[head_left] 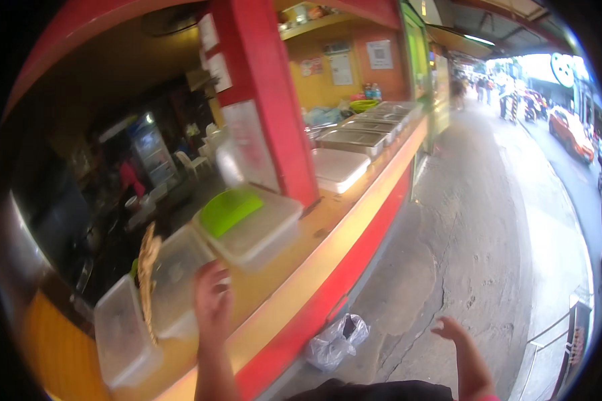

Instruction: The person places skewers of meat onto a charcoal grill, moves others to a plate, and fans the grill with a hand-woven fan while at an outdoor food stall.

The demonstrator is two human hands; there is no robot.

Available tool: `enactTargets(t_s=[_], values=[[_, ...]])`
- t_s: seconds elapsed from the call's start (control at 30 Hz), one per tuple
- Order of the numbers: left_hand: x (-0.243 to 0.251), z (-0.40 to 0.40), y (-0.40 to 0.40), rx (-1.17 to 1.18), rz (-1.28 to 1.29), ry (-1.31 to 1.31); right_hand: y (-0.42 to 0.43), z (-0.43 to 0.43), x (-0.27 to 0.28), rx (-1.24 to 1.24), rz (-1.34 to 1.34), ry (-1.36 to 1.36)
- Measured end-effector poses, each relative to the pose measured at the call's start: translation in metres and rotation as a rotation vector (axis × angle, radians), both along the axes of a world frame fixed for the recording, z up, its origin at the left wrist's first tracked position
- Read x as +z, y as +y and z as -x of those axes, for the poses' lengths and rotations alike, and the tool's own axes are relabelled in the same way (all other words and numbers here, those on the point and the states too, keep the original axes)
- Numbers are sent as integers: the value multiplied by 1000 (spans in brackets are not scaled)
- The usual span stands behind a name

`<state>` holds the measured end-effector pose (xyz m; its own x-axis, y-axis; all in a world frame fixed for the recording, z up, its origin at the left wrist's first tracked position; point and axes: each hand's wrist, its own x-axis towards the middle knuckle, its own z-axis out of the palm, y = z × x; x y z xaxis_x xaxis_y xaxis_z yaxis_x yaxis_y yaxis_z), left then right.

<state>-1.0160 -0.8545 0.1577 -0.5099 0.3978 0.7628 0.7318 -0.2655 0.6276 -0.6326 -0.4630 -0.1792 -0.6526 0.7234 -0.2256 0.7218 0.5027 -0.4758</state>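
Observation:
My left hand (213, 293) is raised over the wooden counter (261, 273), its fingers curled and blurred. Something pale shows at its fingers, and I cannot tell whether it is held. Just beyond it stands a translucent plastic container (178, 280). Another lidded plastic container (261, 225) sits further along with a bright green plastic item (231, 209) on top. At the counter's near end, a second translucent container (123, 331) stands beside a long brown object (149, 280). Over the pavement, away from the counter, my right hand (451, 328) hangs with its fingers bent and nothing visible in it.
A red pillar (266, 100) rises from the counter. Past it are a white-lidded container (341, 168) and several metal food trays (356, 138). A plastic bag (336, 341) lies on the cracked pavement (411, 295) below. At right, an orange car (572, 133) stands on the street.

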Motion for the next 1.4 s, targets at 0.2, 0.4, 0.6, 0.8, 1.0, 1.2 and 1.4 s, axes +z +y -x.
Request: enactTargets(t_s=[0.2,0.4,0.6,0.8,1.0,1.2,1.4], values=[[-24,24,39,285,-204,91,70,130,131,229,-231,417],[-24,54,100,570,-197,531,140,256,296,477,-583,589],[-7,70,154,882,50,671,218,399,375,581,-663,845],[-27,38,217,678,529,410,262,581,400,745,-510,867],[-58,-10,254,1360,572,421,248,753,370,924,-242,813],[-130,-80,275,2034,274,-144,219,812,369,1281,-183,679],[-161,-150,300,2143,-197,-356,208,835,395,1293,-91,770]])
